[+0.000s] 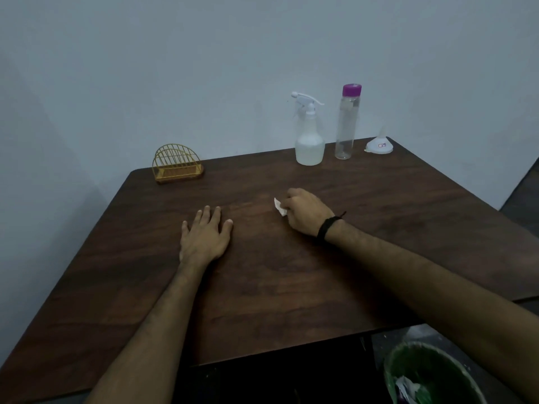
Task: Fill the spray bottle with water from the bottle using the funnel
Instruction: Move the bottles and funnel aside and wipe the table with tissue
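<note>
A translucent spray bottle (309, 141) with a white trigger head stands at the far right of the dark wooden table (393, 205). Just right of it is a tall clear bottle (347, 123) with a purple cap. A white funnel (379, 144) rests upside down, spout up, near the far right corner. My left hand (204, 237) lies flat on the table, fingers spread, holding nothing. My right hand (306, 212), with a black wristband, is closed on a small crumpled white tissue (279, 207) pressed to the table top, well in front of the bottles.
A yellow wire napkin holder (177, 163) stands at the far left of the table against the wall. A green-lined waste bin (431, 374) with scraps in it sits on the floor at lower right, below the table's near edge.
</note>
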